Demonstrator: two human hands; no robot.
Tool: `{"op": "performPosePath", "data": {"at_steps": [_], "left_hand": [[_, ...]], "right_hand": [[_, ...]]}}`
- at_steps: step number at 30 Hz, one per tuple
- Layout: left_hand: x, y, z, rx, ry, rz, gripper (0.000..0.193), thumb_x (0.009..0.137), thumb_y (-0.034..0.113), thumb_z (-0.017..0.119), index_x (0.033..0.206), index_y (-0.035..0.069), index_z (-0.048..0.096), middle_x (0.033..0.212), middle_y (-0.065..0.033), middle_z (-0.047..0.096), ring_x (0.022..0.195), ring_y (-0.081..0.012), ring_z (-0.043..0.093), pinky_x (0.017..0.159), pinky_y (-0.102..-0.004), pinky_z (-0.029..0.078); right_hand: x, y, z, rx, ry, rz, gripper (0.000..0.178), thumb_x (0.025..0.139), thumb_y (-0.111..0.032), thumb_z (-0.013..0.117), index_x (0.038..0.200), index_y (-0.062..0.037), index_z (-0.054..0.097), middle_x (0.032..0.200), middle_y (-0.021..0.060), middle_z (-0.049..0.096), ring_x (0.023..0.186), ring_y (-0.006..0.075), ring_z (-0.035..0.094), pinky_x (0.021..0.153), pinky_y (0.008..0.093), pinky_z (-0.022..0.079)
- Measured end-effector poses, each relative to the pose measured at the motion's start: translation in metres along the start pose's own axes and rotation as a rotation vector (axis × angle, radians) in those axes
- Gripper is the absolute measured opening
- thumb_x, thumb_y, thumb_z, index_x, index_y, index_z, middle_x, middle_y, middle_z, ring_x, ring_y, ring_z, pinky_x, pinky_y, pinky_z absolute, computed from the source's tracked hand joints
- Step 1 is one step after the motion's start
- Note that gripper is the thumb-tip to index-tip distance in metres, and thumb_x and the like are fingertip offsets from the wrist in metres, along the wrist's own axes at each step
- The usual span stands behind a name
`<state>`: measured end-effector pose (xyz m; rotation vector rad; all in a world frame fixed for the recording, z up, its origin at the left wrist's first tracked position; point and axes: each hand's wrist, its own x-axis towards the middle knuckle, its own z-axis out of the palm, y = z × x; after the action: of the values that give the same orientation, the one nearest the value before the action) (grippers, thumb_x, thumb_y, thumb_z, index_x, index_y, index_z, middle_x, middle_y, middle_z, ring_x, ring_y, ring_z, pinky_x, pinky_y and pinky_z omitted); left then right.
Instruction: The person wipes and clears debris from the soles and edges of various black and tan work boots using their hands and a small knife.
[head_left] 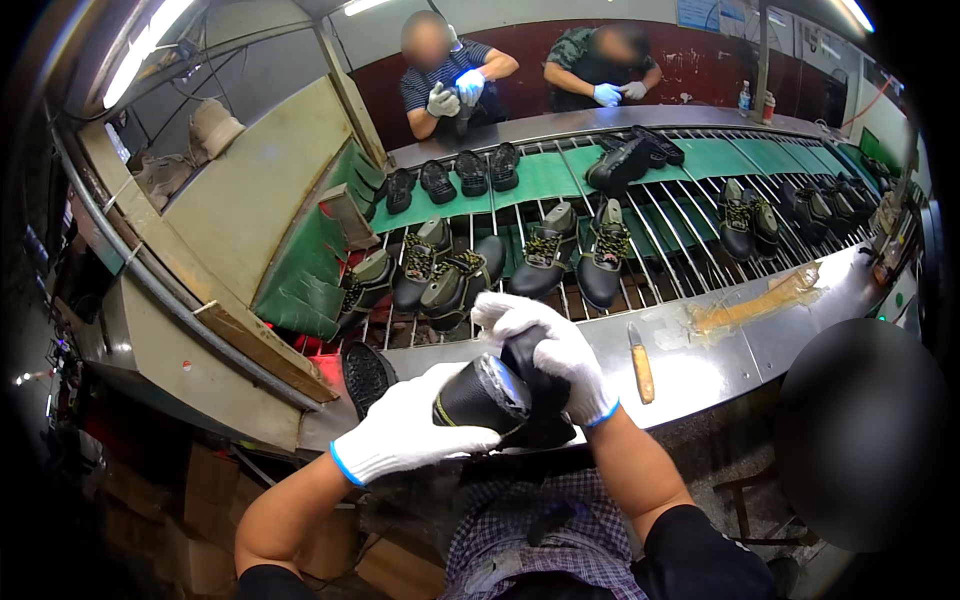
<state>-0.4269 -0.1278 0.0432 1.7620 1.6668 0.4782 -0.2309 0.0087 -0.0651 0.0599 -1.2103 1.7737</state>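
Both my hands wear white knit gloves with blue cuffs. My left hand (405, 425) is closed around a black leather shoe (485, 398) with a thin yellow line, held over the near edge of the metal counter. A rough, pale, shiny edge shows on the shoe's end facing right. My right hand (560, 350) grips the dark far part of it; whether that is the same shoe or a separate piece, I cannot tell. To the right of my right hand, a knife (643, 375) with a wooden handle lies on the counter, blade pointing away.
Several black shoes with yellow-flecked laces (541, 250) stand on a rack of metal bars (655, 245). Behind them, dark soles (471, 172) rest on a green belt (545, 175). One dark sole (367, 375) leans at the counter's left end. Two gloved people work across the line.
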Motion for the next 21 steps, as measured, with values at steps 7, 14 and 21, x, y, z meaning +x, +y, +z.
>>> {"op": "performPosePath", "data": {"at_steps": [7,14,21], "left_hand": [[-0.010,0.002,-0.004,0.092,-0.049,-0.050,0.105,0.076,0.073,0.085,0.154,0.010,0.052,0.134,-0.0258,0.071,0.124,-0.0438,0.069,0.108,-0.0469,0.054],[-0.016,-0.005,0.002,0.132,-0.042,0.057,0.103,0.078,0.073,0.083,0.154,0.012,0.050,0.131,-0.0231,0.072,0.120,-0.0434,0.071,0.105,-0.0471,0.055],[-0.015,0.006,0.000,0.240,-0.074,0.027,0.102,0.080,0.078,0.077,0.149,0.007,0.052,0.118,-0.0248,0.075,0.108,-0.0447,0.074,0.096,-0.0488,0.058]], "right_hand": [[0.014,-0.039,0.001,-0.264,-0.302,0.249,0.099,0.085,-0.050,0.085,0.161,-0.0002,0.044,0.137,0.0212,0.069,0.131,0.0272,0.064,0.115,0.0396,0.046],[-0.023,-0.013,0.024,0.035,0.054,-0.012,0.096,0.081,-0.046,0.084,0.156,-0.0002,0.046,0.117,0.0142,0.065,0.112,0.0252,0.065,0.104,0.0394,0.052],[-0.007,-0.020,0.034,0.022,-0.037,0.126,0.093,0.078,-0.042,0.081,0.155,-0.0007,0.048,0.117,0.0120,0.062,0.114,0.0227,0.060,0.106,0.0361,0.047]]}}
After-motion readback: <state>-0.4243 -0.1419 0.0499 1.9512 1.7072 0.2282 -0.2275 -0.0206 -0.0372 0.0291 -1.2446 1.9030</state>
